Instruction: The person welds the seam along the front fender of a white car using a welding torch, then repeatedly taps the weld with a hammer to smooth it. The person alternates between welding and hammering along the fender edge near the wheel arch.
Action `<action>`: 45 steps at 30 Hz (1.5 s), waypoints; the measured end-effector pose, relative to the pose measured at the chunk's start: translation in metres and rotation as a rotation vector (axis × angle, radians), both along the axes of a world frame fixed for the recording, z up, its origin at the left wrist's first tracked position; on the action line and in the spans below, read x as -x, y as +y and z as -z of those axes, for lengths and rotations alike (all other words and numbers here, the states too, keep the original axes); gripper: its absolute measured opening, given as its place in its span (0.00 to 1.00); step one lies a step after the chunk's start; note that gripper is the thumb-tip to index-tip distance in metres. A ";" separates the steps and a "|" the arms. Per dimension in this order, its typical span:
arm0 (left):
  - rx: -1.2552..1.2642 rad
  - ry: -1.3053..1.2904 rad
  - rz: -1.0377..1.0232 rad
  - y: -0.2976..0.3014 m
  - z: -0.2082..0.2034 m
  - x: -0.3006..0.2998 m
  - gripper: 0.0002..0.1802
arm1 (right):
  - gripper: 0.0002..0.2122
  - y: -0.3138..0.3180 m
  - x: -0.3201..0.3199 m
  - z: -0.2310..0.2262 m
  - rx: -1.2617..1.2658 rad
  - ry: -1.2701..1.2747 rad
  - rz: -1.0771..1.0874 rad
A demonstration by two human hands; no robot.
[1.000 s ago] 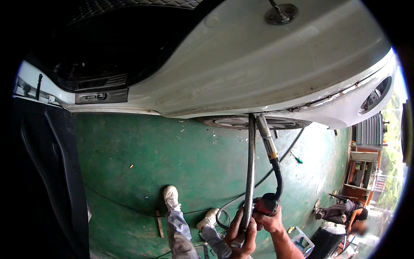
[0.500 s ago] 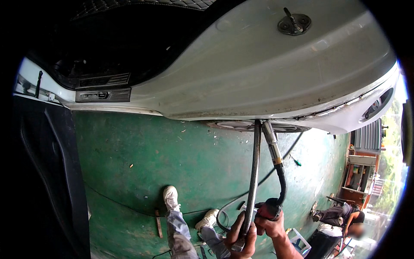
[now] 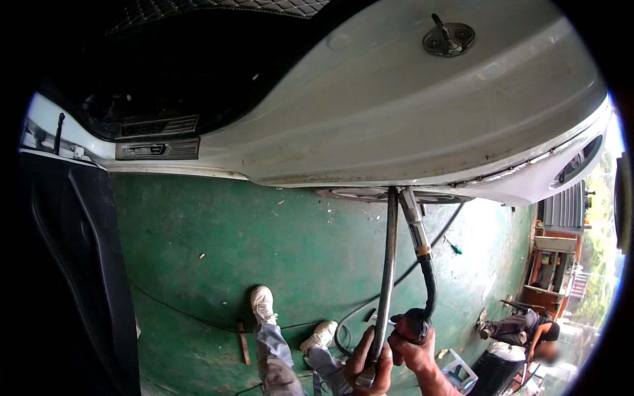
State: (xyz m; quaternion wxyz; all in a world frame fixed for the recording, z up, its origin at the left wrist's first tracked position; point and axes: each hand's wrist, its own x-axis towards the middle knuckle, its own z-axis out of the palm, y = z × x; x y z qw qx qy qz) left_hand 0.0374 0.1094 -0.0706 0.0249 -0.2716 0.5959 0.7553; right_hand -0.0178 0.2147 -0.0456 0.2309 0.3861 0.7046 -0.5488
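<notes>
My left hand (image 3: 370, 367) is closed round the lower end of a long flat metal bar (image 3: 389, 264), which points up toward the wheel edge of the white car body (image 3: 370, 125). Just beside it, my right hand (image 3: 415, 351) grips the dark handle of a MIG welding torch (image 3: 426, 277). The torch has a black bent neck and a silver nozzle. Both tips meet or nearly meet the panel's lower edge above the wheel (image 3: 356, 194); actual contact is too small to tell.
An open black door panel (image 3: 72, 277) stands at the left. A dark cable (image 3: 370, 300) crosses the green floor (image 3: 191, 231). A green-handled screwdriver (image 3: 454, 247) and a wooden strip (image 3: 244, 343) lie there. Another person (image 3: 522, 328) sits low at the right, near a metal cabinet (image 3: 551, 264).
The view has shifted slightly. The bar and torch tips have dropped a little in the picture, and my right hand has moved slightly down. Both grips stay the same.
</notes>
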 end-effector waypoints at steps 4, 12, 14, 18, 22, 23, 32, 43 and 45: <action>0.142 -0.008 0.094 -0.002 0.002 -0.001 0.27 | 0.14 -0.004 0.003 -0.004 -0.038 -0.025 -0.023; 0.175 -0.030 0.095 0.002 0.007 -0.007 0.27 | 0.12 -0.003 -0.004 0.004 -0.079 -0.043 -0.026; 0.201 -0.087 0.105 0.003 0.006 -0.004 0.26 | 0.11 -0.002 -0.006 0.008 -0.080 -0.011 -0.031; 0.091 -0.045 0.031 -0.007 0.004 0.004 0.26 | 0.11 -0.004 -0.005 0.006 -0.048 0.003 -0.009; 0.022 -0.059 0.043 -0.011 -0.003 0.004 0.27 | 0.12 -0.008 0.000 0.006 -0.095 -0.017 -0.023; 0.037 -0.076 0.008 -0.005 0.003 0.001 0.27 | 0.13 -0.006 -0.001 0.008 -0.076 0.007 -0.025; 0.265 0.094 -0.005 -0.010 0.015 0.006 0.26 | 0.16 0.023 -0.029 0.023 0.068 0.046 0.001; 0.093 -0.022 0.018 -0.010 0.005 0.006 0.28 | 0.16 0.021 -0.014 0.042 0.222 0.108 0.046; 0.358 0.141 0.055 -0.015 -0.003 0.022 0.27 | 0.17 0.021 -0.012 0.039 0.259 0.087 0.075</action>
